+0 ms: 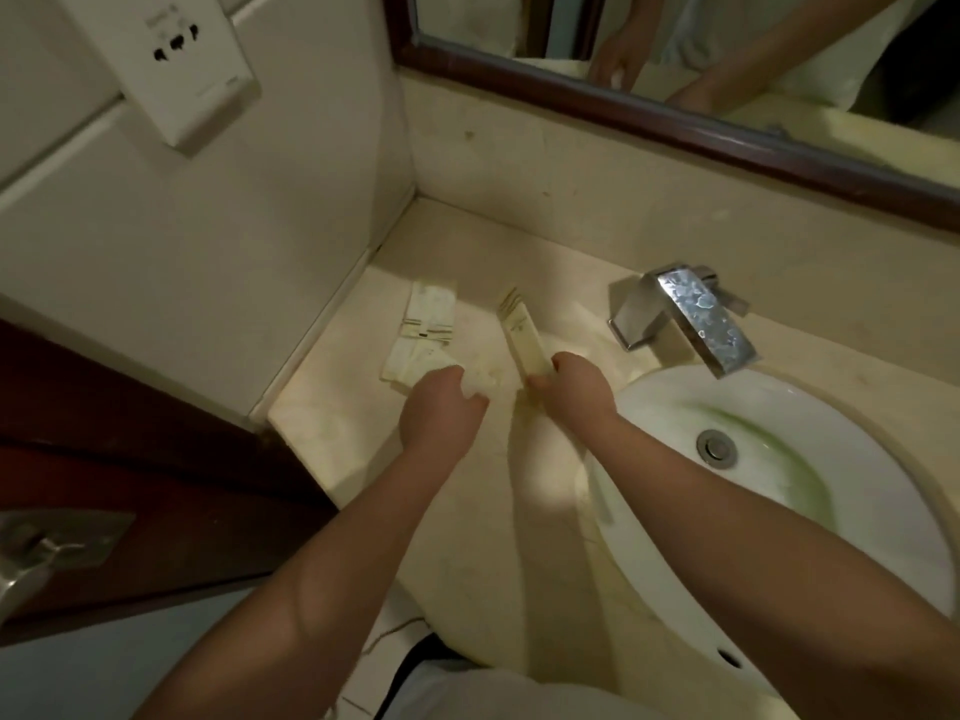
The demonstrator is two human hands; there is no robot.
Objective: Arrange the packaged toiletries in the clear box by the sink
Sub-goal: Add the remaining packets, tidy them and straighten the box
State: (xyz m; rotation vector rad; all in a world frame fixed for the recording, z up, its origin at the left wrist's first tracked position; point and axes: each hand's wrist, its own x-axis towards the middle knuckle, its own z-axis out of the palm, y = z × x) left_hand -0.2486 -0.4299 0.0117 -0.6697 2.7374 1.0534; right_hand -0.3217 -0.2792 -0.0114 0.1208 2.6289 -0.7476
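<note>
A pile of cream packaged toiletries (428, 324) lies on the beige counter (467, 236) in the corner left of the faucet. My right hand (574, 389) grips a long narrow cream packet (522, 335), which points up and away from me. My left hand (441, 407) holds a small pale packet (480, 379) at its fingertips, just right of the pile. The two hands are close together above the counter. I cannot make out the outline of a clear box in this dim view.
A chrome faucet (685, 317) stands right of the hands over a white round basin (779, 475). A wood-framed mirror (675, 122) runs along the back wall. A wall socket (171, 59) hangs at the upper left, and a dark door with a handle (47, 543) is at the left.
</note>
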